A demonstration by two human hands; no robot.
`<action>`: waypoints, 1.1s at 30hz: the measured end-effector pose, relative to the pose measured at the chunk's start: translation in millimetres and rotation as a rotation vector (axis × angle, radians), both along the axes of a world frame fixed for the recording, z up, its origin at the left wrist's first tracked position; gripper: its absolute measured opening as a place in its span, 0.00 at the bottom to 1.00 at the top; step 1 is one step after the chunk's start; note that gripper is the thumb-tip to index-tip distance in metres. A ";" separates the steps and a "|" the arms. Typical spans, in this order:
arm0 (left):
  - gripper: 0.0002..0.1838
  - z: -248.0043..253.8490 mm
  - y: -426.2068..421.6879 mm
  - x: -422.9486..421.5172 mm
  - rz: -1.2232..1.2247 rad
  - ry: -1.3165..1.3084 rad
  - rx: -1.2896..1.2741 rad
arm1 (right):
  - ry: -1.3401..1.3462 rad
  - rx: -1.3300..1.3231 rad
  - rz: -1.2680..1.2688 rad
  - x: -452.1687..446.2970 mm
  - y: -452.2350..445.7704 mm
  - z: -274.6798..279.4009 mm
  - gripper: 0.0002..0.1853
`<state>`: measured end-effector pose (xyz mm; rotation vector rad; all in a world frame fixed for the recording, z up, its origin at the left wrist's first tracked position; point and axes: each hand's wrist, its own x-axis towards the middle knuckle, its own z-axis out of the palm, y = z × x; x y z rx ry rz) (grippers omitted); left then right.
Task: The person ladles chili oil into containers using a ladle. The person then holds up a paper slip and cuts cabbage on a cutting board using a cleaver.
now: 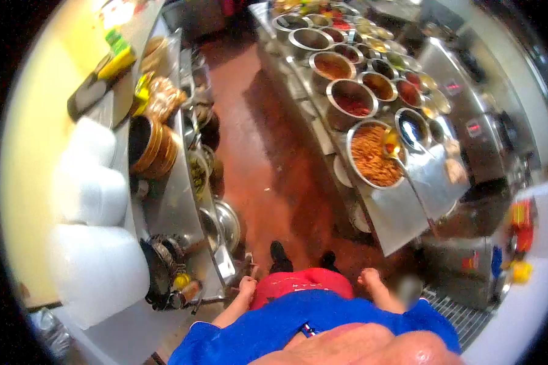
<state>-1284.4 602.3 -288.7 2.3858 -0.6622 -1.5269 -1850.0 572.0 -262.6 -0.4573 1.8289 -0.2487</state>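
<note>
My left hand hangs low beside my red apron, its fingers curled in with nothing visible in them. It is nearest to the front edge of the left steel counter. My right hand is on the other side of the apron, loosely closed and holding nothing that I can see. It is below the near corner of the right steel counter. On that counter stands a round pot of orange-brown food, with a long-handled ladle lying across its rim.
Several metal pots of sauces and ingredients line the right counter. Stacked white foam containers and brown bowls stand on the left. Metal bowls sit on a low shelf. A red-brown floor aisle runs between the counters.
</note>
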 end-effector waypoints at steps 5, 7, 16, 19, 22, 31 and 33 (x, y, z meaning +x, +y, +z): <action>0.06 -4.8 -36.6 -24.2 -0.057 0.094 0.038 | -0.020 -0.019 -0.476 -18.4 53.4 45.1 0.17; 0.09 -9.5 -42.1 -34.6 -0.100 0.114 0.046 | -0.043 -0.111 -0.500 -40.2 64.7 55.2 0.17; 0.07 39.0 -31.6 -224.3 -0.587 -0.167 -0.438 | -0.152 -0.294 -0.648 -187.4 137.5 67.9 0.17; 0.14 38.6 -38.2 -312.5 -0.592 0.042 -0.295 | -0.145 -0.350 -0.673 -231.6 159.6 79.0 0.16; 0.18 146.2 -45.0 -423.3 -0.783 0.089 -0.448 | -0.151 -0.388 -0.613 -271.9 169.0 71.6 0.17; 0.18 242.5 -75.0 -575.3 -1.136 0.457 -0.523 | -0.192 -0.542 -0.791 -322.0 142.0 102.2 0.19; 0.18 245.4 -83.5 -605.2 -1.172 0.524 -0.505 | -0.199 -0.543 -0.777 -332.5 144.9 101.3 0.20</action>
